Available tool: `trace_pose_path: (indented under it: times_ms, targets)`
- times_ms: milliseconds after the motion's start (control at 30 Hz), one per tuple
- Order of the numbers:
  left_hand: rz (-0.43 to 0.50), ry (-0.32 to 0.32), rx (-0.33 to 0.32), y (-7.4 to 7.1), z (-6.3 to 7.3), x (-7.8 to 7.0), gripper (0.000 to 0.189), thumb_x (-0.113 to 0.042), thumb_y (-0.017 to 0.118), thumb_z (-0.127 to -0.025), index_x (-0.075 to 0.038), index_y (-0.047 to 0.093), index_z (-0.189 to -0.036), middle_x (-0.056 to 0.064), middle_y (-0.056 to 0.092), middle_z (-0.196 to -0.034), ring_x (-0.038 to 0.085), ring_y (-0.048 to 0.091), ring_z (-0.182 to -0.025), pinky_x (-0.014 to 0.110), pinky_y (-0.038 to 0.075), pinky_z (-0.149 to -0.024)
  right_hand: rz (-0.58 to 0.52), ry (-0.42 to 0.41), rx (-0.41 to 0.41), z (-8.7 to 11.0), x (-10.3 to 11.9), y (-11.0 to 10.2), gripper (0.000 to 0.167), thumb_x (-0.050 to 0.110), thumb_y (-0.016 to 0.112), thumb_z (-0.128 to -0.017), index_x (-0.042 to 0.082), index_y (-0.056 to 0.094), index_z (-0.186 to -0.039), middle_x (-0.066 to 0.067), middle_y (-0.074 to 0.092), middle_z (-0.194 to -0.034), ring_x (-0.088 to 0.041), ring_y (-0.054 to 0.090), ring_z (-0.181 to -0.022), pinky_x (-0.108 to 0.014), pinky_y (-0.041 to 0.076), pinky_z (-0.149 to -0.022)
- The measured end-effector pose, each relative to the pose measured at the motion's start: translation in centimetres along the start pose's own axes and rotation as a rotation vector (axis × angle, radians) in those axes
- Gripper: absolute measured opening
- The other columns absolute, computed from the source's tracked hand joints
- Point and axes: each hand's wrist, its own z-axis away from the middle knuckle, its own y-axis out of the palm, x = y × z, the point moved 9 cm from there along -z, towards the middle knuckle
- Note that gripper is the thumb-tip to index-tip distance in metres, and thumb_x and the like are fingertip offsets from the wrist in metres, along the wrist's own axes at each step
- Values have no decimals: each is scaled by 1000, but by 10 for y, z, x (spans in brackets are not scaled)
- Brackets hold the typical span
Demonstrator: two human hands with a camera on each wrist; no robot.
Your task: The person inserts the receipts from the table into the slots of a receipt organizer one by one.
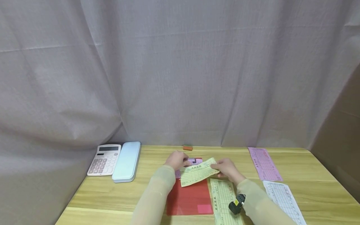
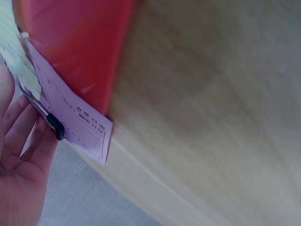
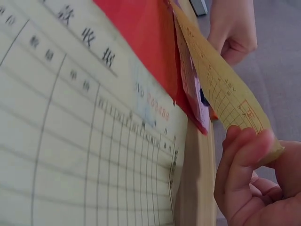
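Note:
My left hand (image 1: 175, 160) is at the top of a red folder (image 1: 188, 198), its fingers curled at a metal clip (image 2: 41, 110) with a black end. Beneath the clip lies a pink receipt slip (image 2: 87, 127), sticking out past the folder's edge. My right hand (image 1: 227, 169) pinches the right end of a yellow receipt slip (image 1: 198, 172) between thumb and fingers. This slip slants over the folder's upper part, its left end close to my left hand and covering part of the pink slip. In the right wrist view the held slip (image 3: 230, 89) bends upward.
Another yellow receipt (image 1: 223, 200) lies right of the folder, under my right wrist. Farther right are a pink receipt (image 1: 265, 164) and a white one (image 1: 284, 200). A calculator (image 1: 104, 160) and a light blue case (image 1: 127, 162) sit at left. A small orange-brown block (image 1: 187, 147) lies at the back edge.

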Motion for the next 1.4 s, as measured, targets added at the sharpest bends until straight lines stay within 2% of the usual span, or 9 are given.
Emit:
trace_pose_path:
  times_ms: [67, 233, 300, 567, 1000, 1133, 1267, 1333, 1400]
  targets:
    - [13, -32, 34, 3, -1, 2, 23, -38, 73, -80, -16, 75, -86, -9, 67, -75, 5, 55, -67, 24, 49, -66, 0, -3, -3, 0, 2, 2, 16, 7, 65, -84, -9, 62, -87, -3, 56, -67, -5, 47, -44, -16, 44, -43]
    - [-2, -55, 50, 5, -2, 3, 26, -43, 74, -77, -18, 74, -84, -10, 64, -71, 4, 49, -64, 23, 45, -63, -15, 7, -3, 1, 3, 4, 22, 6, 64, -85, -13, 61, -95, -6, 57, -70, -6, 49, -45, -17, 46, -44]
    - [-6, -64, 55, 5, -1, 4, 28, -44, 74, -76, -18, 74, -86, -10, 66, -74, 4, 51, -66, 24, 47, -65, -15, 15, -5, 1, 2, 5, 22, 6, 64, -85, -13, 61, -96, -6, 57, -72, -6, 49, -45, -18, 48, -45]
    - [-26, -89, 71, 4, -1, 5, 41, -39, 79, -72, -16, 74, -105, -4, 72, -97, 14, 66, -92, 27, 52, -83, -24, 42, -5, 1, -4, 5, 21, 6, 63, -86, -12, 59, -95, -6, 55, -75, -6, 51, -47, -19, 51, -48]
    - [24, -60, 159, 7, -2, 2, 46, -24, 83, -71, -13, 70, -114, -2, 70, -109, 17, 63, -104, 28, 49, -91, -84, 102, 35, -1, -16, 11, 13, 4, 63, -87, -7, 57, -87, -4, 53, -72, -5, 52, -46, -18, 50, -48]
    - [22, -45, 153, 5, -2, 1, 38, -25, 80, -75, -13, 72, -111, -2, 71, -105, 16, 64, -100, 27, 50, -88, -136, 94, 33, 0, -16, 8, 17, 3, 63, -86, -11, 57, -93, -6, 56, -74, -6, 53, -47, -19, 51, -49]
    - [1, -29, 131, 4, -3, 1, 27, -27, 76, -80, -15, 74, -104, -4, 72, -96, 14, 66, -91, 26, 52, -82, -160, 90, 54, 1, -14, 12, 13, 4, 63, -88, -6, 56, -82, -4, 56, -71, -6, 53, -47, -19, 51, -49]
    - [-2, -29, 122, 4, -3, 1, 25, -28, 75, -80, -17, 75, -102, -5, 72, -95, 13, 66, -90, 26, 52, -81, -154, 90, 54, 2, -13, 15, 17, 6, 63, -88, -2, 54, -75, -3, 56, -69, -5, 53, -46, -19, 51, -49]
    - [2, -26, 107, 3, -4, 1, 23, -29, 75, -80, -17, 75, -100, -5, 72, -93, 13, 66, -89, 26, 52, -81, -162, 83, 46, 2, -11, 19, 17, 6, 62, -89, -1, 55, -76, -3, 57, -69, -5, 53, -46, -19, 50, -48]
